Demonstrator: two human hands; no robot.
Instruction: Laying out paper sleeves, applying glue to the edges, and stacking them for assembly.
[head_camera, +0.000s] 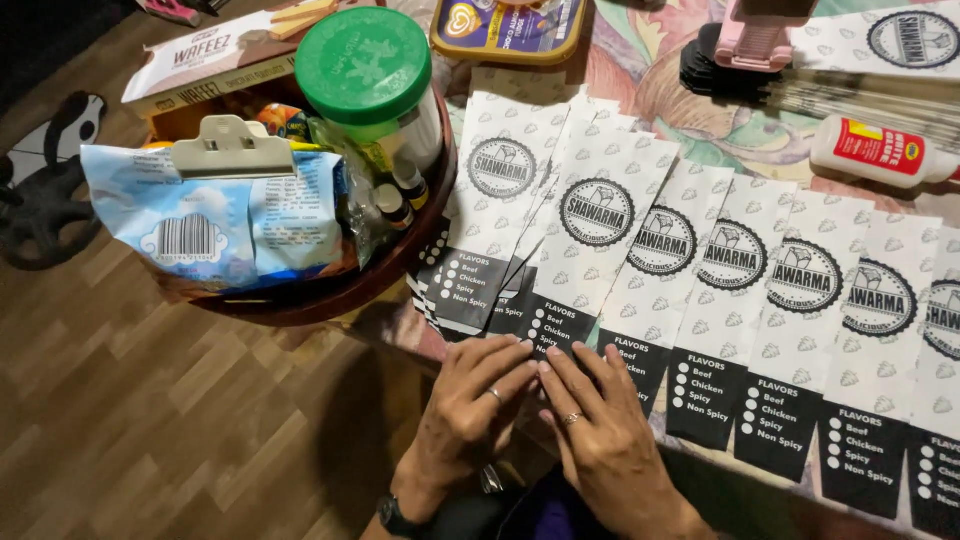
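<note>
Several white paper wrappers (730, 270) with round black logos and black bottom bands lie overlapped in a row along the table's front edge. My left hand (478, 405) and my right hand (598, 425) rest flat, fingers together, on the black lower end of one wrapper (585, 240) near the left of the row. Both hands wear a ring, and a dark watch sits on my left wrist. The fingertips of the two hands touch. Neither hand grips anything.
A round dark basket (330, 290) holds a blue snack bag with a clip (215, 215), a green-lidded jar (365, 65) and small bottles. A white glue bottle (880, 150) lies at the right. A pink tool (755, 35), a yellow tub (510, 25) and a flowered tablecloth (650, 60) are behind.
</note>
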